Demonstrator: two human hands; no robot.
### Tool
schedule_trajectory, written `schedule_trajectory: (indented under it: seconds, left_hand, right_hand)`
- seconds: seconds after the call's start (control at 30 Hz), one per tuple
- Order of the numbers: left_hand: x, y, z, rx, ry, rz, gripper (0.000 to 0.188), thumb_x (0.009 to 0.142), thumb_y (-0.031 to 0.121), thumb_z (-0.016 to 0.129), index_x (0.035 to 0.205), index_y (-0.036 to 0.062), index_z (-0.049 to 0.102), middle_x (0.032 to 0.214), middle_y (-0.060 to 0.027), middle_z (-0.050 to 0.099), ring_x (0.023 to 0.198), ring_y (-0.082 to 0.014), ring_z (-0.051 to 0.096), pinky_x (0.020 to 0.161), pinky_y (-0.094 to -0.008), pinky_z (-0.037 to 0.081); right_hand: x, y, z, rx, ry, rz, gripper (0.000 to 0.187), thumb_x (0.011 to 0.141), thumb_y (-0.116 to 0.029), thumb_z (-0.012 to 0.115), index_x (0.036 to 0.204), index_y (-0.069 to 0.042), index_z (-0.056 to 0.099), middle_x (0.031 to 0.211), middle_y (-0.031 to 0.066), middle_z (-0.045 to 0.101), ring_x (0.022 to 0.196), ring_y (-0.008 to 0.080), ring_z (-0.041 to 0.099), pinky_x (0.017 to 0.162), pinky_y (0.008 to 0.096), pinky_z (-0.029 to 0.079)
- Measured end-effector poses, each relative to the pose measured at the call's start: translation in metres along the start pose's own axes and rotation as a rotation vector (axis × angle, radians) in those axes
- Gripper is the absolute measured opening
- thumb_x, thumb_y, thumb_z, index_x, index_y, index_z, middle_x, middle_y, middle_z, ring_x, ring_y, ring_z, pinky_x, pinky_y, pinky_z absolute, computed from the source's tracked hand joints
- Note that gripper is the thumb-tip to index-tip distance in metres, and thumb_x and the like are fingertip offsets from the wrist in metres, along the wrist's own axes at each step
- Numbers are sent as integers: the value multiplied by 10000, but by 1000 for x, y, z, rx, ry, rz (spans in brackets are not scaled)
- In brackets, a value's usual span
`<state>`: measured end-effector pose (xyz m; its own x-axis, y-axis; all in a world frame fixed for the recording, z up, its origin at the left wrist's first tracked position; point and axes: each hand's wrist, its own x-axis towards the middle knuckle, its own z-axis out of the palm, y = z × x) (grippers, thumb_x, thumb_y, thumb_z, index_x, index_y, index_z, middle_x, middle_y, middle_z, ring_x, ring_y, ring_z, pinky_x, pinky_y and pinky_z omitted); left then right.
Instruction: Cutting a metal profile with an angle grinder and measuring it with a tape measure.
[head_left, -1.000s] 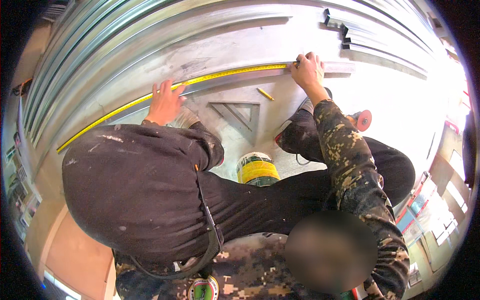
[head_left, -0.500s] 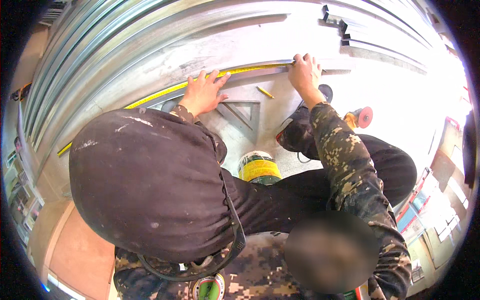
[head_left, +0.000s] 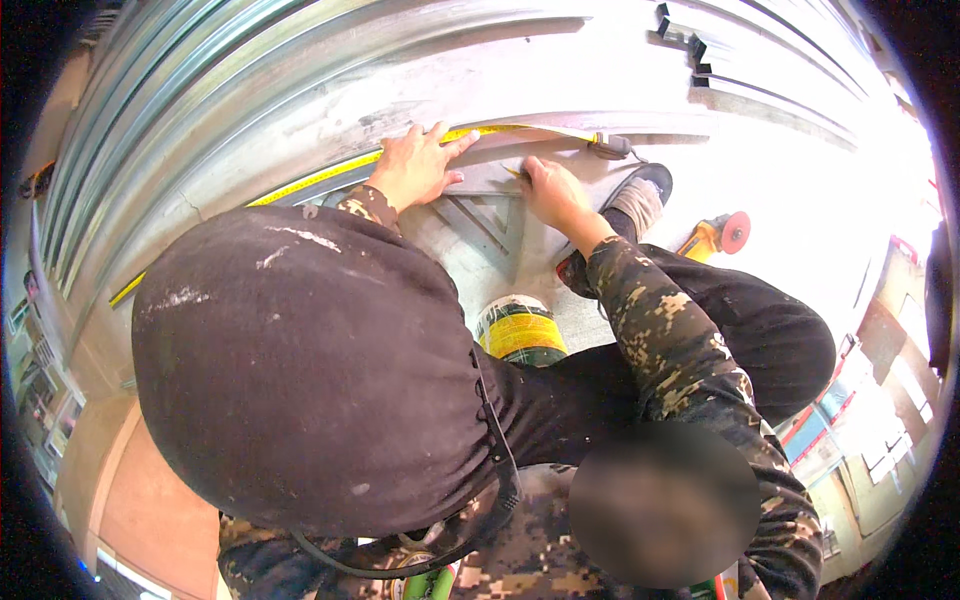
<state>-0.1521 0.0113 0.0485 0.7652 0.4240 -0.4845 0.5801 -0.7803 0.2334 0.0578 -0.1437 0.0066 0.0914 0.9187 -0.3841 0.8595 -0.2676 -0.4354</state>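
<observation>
My left hand (head_left: 412, 168) lies flat with its fingers spread over the yellow blade of a tape measure, pressing it along a long metal bar. The blade (head_left: 310, 184) runs out to the left past my knee. At its right end the dark tape measure case (head_left: 610, 146) rests on its own. Just short of the bar, my right hand (head_left: 557, 195) is closed on a yellow pencil (head_left: 512, 172), whose end points left toward the bar. Its fingertips are partly hidden by the hand itself. Below my hands lies a triangular grey metal frame (head_left: 480, 222).
Long metal profiles (head_left: 230, 75) lie in rows at the far left. More square tubes (head_left: 700, 72) have their open ends at the far right. A yellow angle grinder (head_left: 708, 240) with a red disc sits beside my right foot. A yellow-banded bucket (head_left: 525, 332) stands between my legs.
My right hand has let go of the tape measure, come left and nearer, and picked up the pencil from the floor. My left hand has shifted slightly right, still on the blade.
</observation>
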Motion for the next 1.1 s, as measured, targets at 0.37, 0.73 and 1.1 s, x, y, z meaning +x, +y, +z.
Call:
schedule_trajectory:
  seconds: [0.37, 0.73, 1.1]
  left_hand:
    - [0, 2, 0, -25, 1, 2, 669, 902, 481, 675, 1512, 428, 408, 1357, -39, 514, 1174, -303, 558, 857, -606, 527]
    - [-1, 0, -2, -5, 28, 30, 716, 889, 438, 691, 1531, 420, 374, 1323, -84, 541, 1118, -339, 593, 822, -530, 565]
    - [0, 1, 0, 0, -4, 19, 728, 895, 410, 692, 1541, 410, 356, 1344, -82, 531, 1143, -333, 575, 835, -537, 556]
  right_hand:
    - [21, -42, -8, 517, 209, -98, 151, 797, -126, 711, 922, -41, 700, 894, 156, 683, 844, 328, 683, 760, 403, 543]
    - [41, -46, -1, 589, 437, 187, 170, 845, -159, 706, 945, -24, 682, 857, 201, 730, 807, 353, 730, 753, 405, 576]
    - [43, -46, 4, 473, 368, 68, 195, 824, -140, 701, 970, -15, 664, 932, 191, 725, 892, 354, 716, 800, 421, 566]
